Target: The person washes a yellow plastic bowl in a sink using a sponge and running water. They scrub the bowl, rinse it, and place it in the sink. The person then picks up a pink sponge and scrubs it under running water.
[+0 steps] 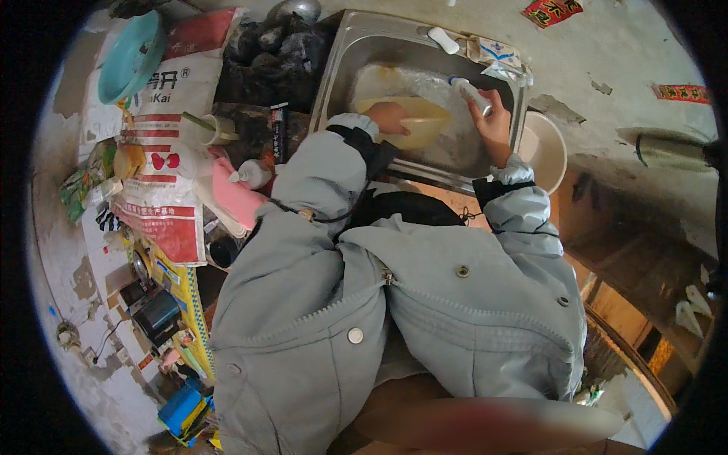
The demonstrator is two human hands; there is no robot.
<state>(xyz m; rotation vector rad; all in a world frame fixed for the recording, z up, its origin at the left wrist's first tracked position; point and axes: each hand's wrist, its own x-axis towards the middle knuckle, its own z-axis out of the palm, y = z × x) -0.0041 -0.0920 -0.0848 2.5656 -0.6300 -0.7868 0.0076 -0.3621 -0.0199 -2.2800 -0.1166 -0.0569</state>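
Observation:
My left hand (390, 118) is at a pale yellow plastic bowl (427, 132) inside the stainless steel sink (392, 170). Its fingers curl near a light yellow edge, but whether they grip it cannot be made out. Toward the sink's right side, my right hand (493, 122) is closed around a white cylindrical thing (472, 96) with a blue end, which tilts up and to the left. Behind the bowl lies crumpled clear plastic (424, 84) in the sink.
A white bar-shaped thing (443, 41) and a small printed packet (498, 52) rest on the sink's back rim. Right of the sink stands a white bucket (549, 151). Leftward are black plastic bags (273, 68), a mug (216, 129), a pink cloth (236, 193) and a turquoise basin (131, 60).

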